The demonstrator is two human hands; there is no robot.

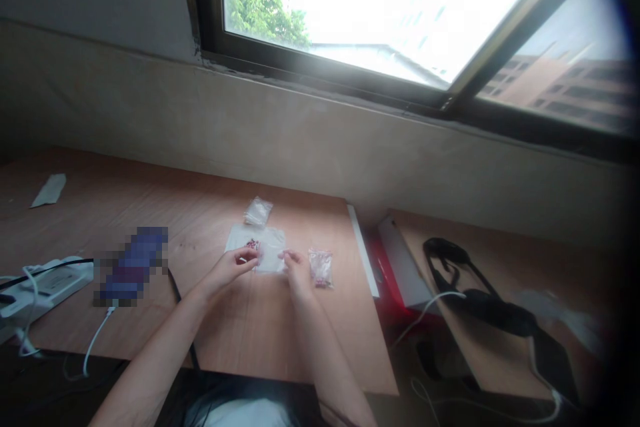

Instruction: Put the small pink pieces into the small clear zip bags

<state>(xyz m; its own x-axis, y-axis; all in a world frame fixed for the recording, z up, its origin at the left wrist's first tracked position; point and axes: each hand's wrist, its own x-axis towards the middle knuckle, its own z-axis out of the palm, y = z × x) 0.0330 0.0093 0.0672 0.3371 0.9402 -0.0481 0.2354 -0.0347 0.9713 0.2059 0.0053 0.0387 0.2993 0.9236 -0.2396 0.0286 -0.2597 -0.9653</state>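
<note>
On desk (150,200), left hand (233,268) and right hand (296,271) pinched bag (271,252); red contents blurry; pouch (321,267) of pink bits beside.

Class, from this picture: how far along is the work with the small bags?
Seemingly done: a small bag of pinkish bits lies beside the right hand. In hand: the left hand joins it at a white sheet bearing red bits. Left: perhaps the clear bag behind.

sheet (256,247) on table (260,327), packet (321,267) right, pouch (258,211) behind
</note>
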